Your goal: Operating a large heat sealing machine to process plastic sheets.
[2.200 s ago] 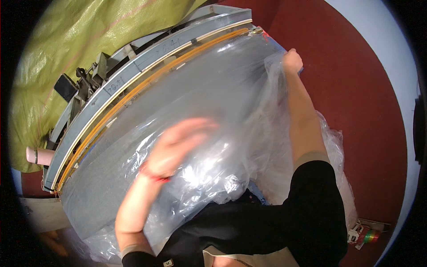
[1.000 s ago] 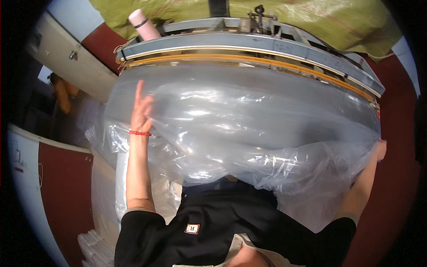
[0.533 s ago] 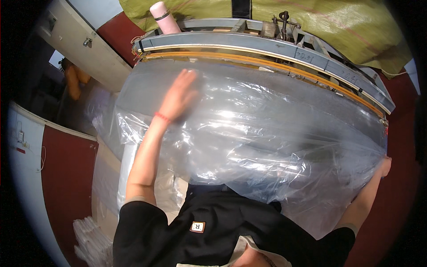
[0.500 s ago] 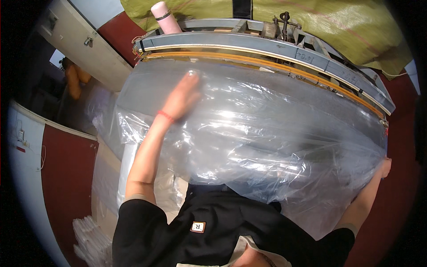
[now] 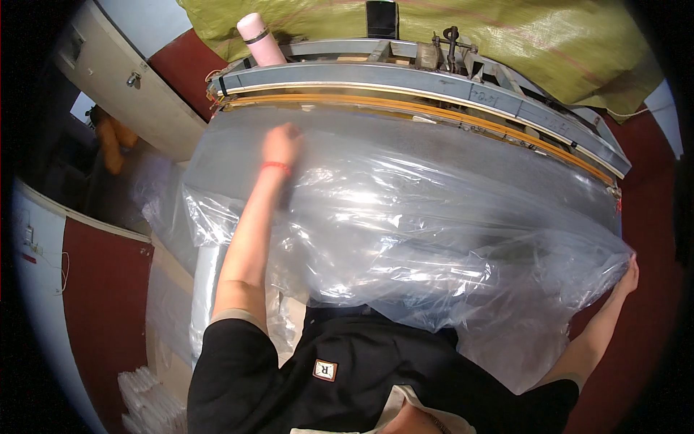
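Observation:
A wide clear plastic sheet [image 5: 405,210] lies over a grey work surface and drapes toward my body in shiny folds. On its far left part is my left hand [image 5: 283,145], slightly blurred, with the fingers curled in and a red band at the wrist. Whether it grips any film is hidden. Out at the right, my right hand [image 5: 631,275] is closed on the sheet's edge, drawing it taut into creases past the surface's right corner.
Behind the surface runs a long grey metal bar [image 5: 405,81] with an orange strip [image 5: 347,100] along it. A pink bottle [image 5: 260,40], a dark phone-like object [image 5: 382,19] and a metal clamp [image 5: 452,47] are at the back. Stacked clear plastic [image 5: 150,398] lies lower left.
My left hand has moved left and a little nearer to me, its fingers now curled rather than reaching out. My right hand still holds the sheet's edge at the right.

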{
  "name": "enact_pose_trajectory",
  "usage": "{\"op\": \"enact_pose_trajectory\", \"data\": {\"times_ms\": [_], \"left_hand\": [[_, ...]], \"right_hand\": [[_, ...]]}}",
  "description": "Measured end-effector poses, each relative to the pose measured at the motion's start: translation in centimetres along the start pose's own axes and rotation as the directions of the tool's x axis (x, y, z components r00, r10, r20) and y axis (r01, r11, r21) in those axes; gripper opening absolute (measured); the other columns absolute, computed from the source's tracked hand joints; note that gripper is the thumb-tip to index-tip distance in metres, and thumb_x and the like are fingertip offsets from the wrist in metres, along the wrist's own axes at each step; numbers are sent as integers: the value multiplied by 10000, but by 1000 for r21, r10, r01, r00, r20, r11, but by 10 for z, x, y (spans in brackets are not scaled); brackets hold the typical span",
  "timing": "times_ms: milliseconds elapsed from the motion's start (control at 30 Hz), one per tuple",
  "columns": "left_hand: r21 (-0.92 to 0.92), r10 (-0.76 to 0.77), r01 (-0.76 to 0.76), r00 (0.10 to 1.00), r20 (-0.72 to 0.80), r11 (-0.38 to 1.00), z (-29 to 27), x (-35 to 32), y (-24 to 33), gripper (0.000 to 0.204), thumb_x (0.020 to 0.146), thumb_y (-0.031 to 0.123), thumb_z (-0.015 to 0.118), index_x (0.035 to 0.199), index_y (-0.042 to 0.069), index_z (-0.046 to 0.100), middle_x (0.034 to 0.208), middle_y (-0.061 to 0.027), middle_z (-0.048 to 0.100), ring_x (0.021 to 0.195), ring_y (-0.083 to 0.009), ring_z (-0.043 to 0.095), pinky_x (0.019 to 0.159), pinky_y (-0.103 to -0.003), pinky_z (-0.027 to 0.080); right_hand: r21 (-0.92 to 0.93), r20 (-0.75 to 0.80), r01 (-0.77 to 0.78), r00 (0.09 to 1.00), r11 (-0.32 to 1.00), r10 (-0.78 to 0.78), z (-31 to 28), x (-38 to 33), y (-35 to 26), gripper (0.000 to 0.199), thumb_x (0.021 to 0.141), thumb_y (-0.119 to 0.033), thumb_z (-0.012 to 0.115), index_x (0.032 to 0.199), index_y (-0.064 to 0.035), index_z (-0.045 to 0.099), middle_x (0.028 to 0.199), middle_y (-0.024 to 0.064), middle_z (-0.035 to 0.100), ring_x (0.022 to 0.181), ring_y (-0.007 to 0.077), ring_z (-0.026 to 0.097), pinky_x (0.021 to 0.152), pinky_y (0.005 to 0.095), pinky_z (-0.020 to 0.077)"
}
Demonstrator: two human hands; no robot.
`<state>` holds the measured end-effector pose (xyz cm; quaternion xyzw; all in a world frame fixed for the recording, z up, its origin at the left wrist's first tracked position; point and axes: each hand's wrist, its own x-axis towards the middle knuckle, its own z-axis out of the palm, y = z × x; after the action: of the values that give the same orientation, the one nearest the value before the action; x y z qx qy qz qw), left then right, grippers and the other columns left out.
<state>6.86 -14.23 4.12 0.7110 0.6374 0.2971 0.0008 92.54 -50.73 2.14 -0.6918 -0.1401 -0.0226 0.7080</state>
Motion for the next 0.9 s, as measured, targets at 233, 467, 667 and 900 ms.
{"op": "enact_pose_trajectory", "data": {"times_ms": [233,467,667,900], "left_hand": [[-514,-212,5,915,-344,858,31,42,-34,205,760,102,422,582,32,497,498,-49,436,447,-163,410,417,-302,329],[-403,-344,182,859,-379,897,42,93,-110,169,789,168,487,694,30,462,626,-50,497,574,-133,443,554,-280,397],[-686,-397,102,872,-287,720,59,118,-124,213,781,173,539,611,81,451,559,43,418,471,-52,334,418,-206,258],[-734,-438,137,868,-236,665,51,116,-118,185,793,132,504,621,71,475,568,29,453,485,-57,399,417,-189,301]], "right_hand": [[-302,-30,-228,973,926,229,32,71,-17,358,749,-369,573,798,-22,647,787,60,615,680,145,550,628,279,438],[-325,63,493,863,807,-501,196,-19,23,164,772,-168,578,808,-9,568,790,112,590,768,216,556,701,317,421],[-215,38,362,931,907,-363,224,-12,18,206,756,-207,616,776,-14,547,719,65,577,677,134,532,655,269,426],[-414,29,408,899,814,-436,226,-6,10,204,720,-197,622,740,-21,520,687,79,567,628,152,535,627,279,436]]}}
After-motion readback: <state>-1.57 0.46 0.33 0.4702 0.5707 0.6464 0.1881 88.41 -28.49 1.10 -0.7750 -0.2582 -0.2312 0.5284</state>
